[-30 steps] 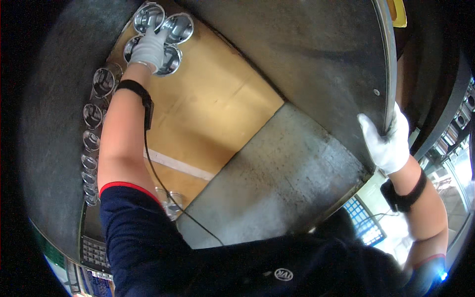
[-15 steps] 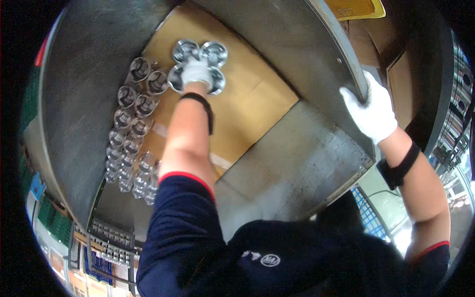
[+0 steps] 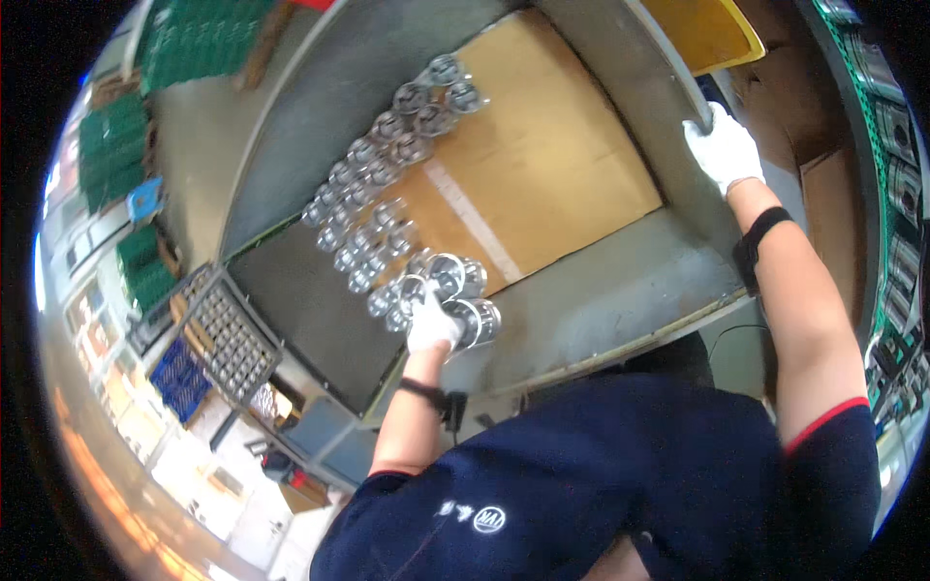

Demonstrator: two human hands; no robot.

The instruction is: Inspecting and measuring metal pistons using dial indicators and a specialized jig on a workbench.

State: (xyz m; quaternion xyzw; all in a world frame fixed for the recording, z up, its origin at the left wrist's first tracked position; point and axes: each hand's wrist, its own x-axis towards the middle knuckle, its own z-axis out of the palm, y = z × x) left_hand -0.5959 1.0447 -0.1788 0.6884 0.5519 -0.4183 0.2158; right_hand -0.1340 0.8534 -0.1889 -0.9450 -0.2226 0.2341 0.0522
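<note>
My left hand [image 3: 433, 327], in a white glove, is closed on a cluster of several shiny metal pistons [image 3: 477, 322]. It holds them above the near side of a large grey metal bin [image 3: 601, 315]. How each finger grips them is hidden. Behind that hand, rows of similar pistons [image 3: 389, 155] stand close together along the left part of a brown cardboard sheet [image 3: 552, 145] in the bin. My right hand [image 3: 725, 150], also gloved in white, is wrapped round the bin's right rim.
A yellow tray [image 3: 707, 34] sits beyond the bin at the far right. Green crates [image 3: 107, 155] are stacked at the left, above a rack of small metal parts [image 3: 231, 339] and a blue crate [image 3: 182, 376]. More metal parts [image 3: 901, 184] line the right edge.
My left hand has come back toward me with the pistons, from the far part of the cardboard to the near side. The view has shifted. My right hand stays on the rim.
</note>
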